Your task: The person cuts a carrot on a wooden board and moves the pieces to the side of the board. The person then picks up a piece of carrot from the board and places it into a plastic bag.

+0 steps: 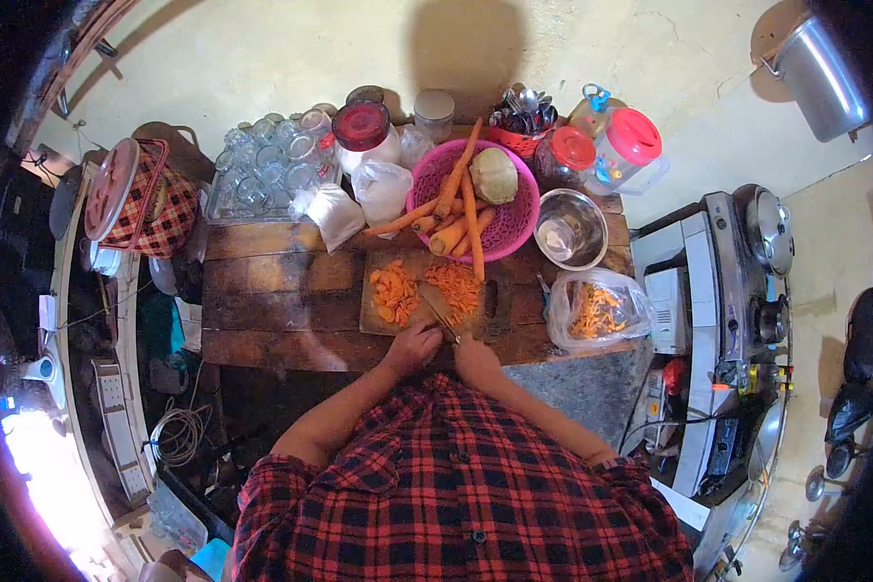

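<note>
My right hand (475, 360) is closed round the handle of a knife (438, 306), whose blade slants up and left over the cutting board (496, 291). Beside the blade, at the board's near edge, my left hand (416, 347) has its fingers curled together; what they hold, if anything, is hidden. Sliced carrot (394, 293) lies in a pile on the board's left half. Finer chopped carrot (454, 289) is heaped on the right half. Just behind the board, a pink basket (526, 215) carries several whole carrots (453, 186) and a pale cabbage (494, 176).
Right of the board are a steel bowl (572, 229) and a plastic bag (599, 308) of cut carrot. White filled bags (335, 215), a tray of glasses (272, 165) and lidded jars (361, 126) line the back. A stove (723, 223) stands at right.
</note>
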Tool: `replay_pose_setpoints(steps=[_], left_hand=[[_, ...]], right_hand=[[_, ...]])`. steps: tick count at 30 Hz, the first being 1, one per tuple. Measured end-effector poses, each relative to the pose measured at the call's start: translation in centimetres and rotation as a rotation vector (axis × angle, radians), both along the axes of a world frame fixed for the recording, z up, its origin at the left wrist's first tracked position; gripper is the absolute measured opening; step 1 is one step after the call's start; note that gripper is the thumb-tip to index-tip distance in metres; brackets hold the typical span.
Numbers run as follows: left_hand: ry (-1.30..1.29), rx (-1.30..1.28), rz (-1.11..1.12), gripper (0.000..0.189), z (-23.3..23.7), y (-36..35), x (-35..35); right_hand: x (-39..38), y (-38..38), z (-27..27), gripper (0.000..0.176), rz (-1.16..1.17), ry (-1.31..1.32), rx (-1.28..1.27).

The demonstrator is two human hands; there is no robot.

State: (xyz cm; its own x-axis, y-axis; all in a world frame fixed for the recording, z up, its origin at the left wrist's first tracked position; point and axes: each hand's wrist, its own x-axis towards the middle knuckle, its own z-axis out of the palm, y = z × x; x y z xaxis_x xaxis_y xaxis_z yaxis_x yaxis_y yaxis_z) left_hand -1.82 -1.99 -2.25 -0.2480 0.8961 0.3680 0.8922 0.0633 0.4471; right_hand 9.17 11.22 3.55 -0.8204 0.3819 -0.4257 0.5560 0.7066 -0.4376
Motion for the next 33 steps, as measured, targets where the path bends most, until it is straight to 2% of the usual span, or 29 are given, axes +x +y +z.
replay_pose_setpoints(steps=[3,5,9,11,15,18,20,21,23,24,26,27,29,33], left_hand=[[0.051,0.047,0.025,0.026,-0.7,0.1,0.3],[-0.008,0.051,0.079,0.026,-0.5,-0.6,1.0],[-0.107,-0.014,0.071,0.025,1.4,-1.0,1.8],[-0.080,-0.047,0.119,0.026,1.7,-1.0,1.7],[-0.035,0.058,0.084,0.026,2.7,-0.4,0.5],[-0.113,0.102,0.171,0.026,3.7,0.1,0.3],[-0.963,0.263,0.516,0.027,7.4,1.3,0.9],[-0.960,0.261,0.512,0.027,9.6,1.7,0.4],[-2.056,0.805,0.133,0.030,14.9,2.6,-0.7],[-2.053,0.805,0.135,0.030,17.7,2.8,-0.8],[-2.135,0.823,-0.212,0.032,22.7,3.1,-0.7],[-2.129,0.824,-0.215,0.032,24.2,3.3,-0.5],[-2.169,0.799,-0.387,0.034,26.4,3.6,-0.2],[-2.180,0.766,-0.446,0.036,28.2,4.0,0.2]], right_hand=[[0.7,-0.1,-0.9,0.028,-0.038,-0.030,-0.011],[1.3,-0.8,-2.1,0.028,0.024,0.118,0.020],[0.6,1.0,1.4,0.029,0.061,-0.015,-0.092],[0.5,0.9,2.0,0.031,-0.049,0.065,-0.064],[0.7,2.1,0.2,0.032,-0.063,0.152,-0.075],[1.6,2.1,-0.4,0.032,-0.089,0.159,-0.041],[2.0,2.2,-0.6,0.032,-0.050,0.142,-0.082],[1.9,2.3,-0.4,0.032,-0.054,0.146,-0.082],[2.0,2.1,0.6,0.032,-0.049,0.093,-0.083],[2.1,2.0,0.8,0.032,-0.048,0.094,-0.085],[2.1,2.2,1.0,0.032,0.049,0.035,-0.115],[2.0,2.3,1.1,0.032,0.051,0.041,-0.112],[1.9,2.4,1.2,0.034,0.102,-0.037,-0.034],[2.3,3.2,-0.2,0.034,0.126,0.007,-0.019]])
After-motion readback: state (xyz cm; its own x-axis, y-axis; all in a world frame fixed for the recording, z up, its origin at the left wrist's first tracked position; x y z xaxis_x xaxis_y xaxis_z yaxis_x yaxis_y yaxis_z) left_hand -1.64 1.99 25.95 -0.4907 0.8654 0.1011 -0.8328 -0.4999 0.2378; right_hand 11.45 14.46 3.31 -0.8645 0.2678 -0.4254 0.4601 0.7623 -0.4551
